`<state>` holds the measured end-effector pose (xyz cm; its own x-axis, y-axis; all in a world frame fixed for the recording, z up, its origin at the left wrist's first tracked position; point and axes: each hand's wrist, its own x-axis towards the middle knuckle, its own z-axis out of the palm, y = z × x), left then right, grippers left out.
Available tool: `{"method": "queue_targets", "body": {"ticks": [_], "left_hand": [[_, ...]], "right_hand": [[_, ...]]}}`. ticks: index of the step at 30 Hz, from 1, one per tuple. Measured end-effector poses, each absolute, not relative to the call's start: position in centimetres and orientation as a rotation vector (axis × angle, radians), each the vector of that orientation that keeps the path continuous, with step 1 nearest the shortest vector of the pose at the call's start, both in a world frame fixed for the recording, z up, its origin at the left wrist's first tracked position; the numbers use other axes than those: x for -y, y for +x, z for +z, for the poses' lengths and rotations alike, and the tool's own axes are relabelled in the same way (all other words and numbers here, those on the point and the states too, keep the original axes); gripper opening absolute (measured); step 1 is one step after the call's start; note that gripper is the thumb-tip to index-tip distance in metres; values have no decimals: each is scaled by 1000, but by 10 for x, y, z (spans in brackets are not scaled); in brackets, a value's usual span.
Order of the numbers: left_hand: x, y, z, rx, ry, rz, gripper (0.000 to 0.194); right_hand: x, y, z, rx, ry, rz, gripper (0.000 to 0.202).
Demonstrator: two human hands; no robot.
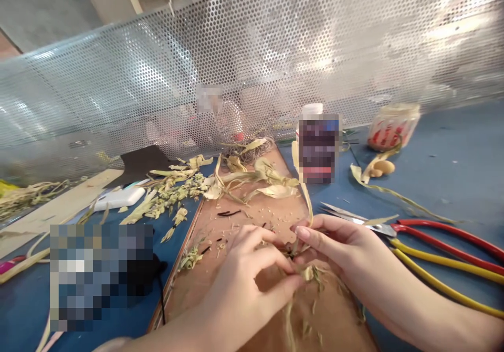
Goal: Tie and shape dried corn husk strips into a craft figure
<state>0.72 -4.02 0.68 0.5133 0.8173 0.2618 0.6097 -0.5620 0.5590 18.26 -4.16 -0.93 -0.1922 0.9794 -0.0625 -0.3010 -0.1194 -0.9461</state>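
Both curled inward: left hand point(246, 268), right hand point(348, 244).

My left hand point(255, 263) and right hand point(331, 239), close together.
From far away, I see bent fingers on the left, a pinch on the right. My left arm point(200, 315) reaches from below, my right arm point(429, 307) from the side.
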Motion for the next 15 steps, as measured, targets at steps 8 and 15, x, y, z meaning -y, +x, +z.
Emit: {"method": "queue_targets", "body": {"ticks": [8, 15], "left_hand": [[38, 7, 8, -1232, 2199, 721, 8], [35, 10, 5, -1282, 2222, 733, 7]], "right_hand": [[39, 184, -12, 1029, -936, 1601, 21], [39, 185, -14, 1063, -986, 1562, 28]]}}
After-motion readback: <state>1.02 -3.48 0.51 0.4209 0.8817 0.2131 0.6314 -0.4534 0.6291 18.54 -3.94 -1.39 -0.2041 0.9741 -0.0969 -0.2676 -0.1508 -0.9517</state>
